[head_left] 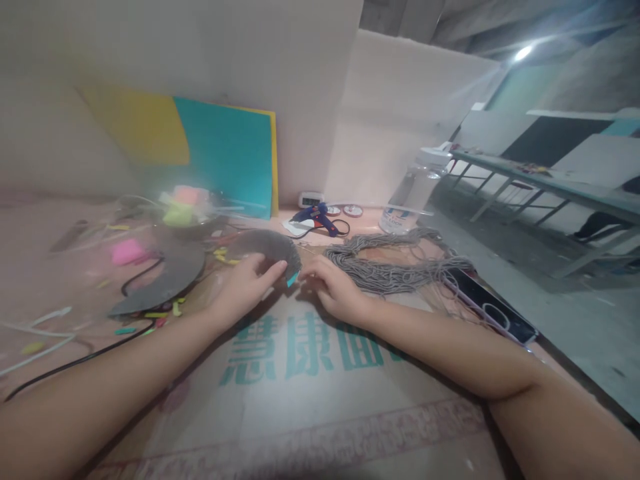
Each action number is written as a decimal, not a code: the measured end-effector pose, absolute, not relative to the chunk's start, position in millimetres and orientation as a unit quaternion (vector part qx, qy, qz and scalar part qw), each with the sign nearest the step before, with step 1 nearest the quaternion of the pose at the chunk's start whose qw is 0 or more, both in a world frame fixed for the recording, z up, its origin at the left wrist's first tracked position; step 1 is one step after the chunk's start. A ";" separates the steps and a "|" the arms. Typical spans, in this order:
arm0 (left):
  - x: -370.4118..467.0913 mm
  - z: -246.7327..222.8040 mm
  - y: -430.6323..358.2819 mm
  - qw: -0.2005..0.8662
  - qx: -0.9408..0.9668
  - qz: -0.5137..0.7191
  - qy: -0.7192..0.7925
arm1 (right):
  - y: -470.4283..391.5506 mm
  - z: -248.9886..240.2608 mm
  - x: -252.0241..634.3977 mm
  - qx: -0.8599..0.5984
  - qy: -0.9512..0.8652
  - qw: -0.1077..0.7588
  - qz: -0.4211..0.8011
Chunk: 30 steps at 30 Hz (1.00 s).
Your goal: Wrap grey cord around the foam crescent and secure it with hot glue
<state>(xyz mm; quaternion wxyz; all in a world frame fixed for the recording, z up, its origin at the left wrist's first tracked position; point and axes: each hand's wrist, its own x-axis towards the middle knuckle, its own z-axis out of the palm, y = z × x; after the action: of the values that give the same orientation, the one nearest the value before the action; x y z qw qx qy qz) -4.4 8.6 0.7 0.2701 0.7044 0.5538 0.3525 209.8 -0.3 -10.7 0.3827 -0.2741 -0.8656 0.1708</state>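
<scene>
My left hand (pixel 247 283) is closed on a curved grey piece (pixel 265 243), with the thumb laid along its near side. The piece looks wrapped in grey cord, and a short bare teal end (pixel 293 279) shows at its right. Close to that end, my right hand (pixel 334 288) has its fingers bent and pinched together; whatever they hold is too small to make out. A loose skein of grey cord (pixel 390 277) lies just beyond my right hand. Left of my left hand rests a larger grey crescent (pixel 183 273).
A blue glue gun (pixel 314 215), a small digital timer (pixel 311 199) and a clear bottle (pixel 413 193) stand at the back. A phone (pixel 493 307) lies by the right edge. Teal board (pixel 227 153) leans on the wall. Pink lump (pixel 128 252), scraps and black cable (pixel 80 359) lie left.
</scene>
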 end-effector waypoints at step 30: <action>-5.0 -6.6 11.9 0.323 0.698 0.386 0.509 | 12.5 -12.0 205.8 -0.303 -0.676 0.427 0.519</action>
<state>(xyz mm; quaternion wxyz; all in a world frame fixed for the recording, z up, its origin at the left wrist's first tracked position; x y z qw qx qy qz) -5.0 11.9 -6.6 0.3232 0.6977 0.5094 0.3864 205.8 12.5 -12.0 0.4265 -0.3032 -0.6756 0.5194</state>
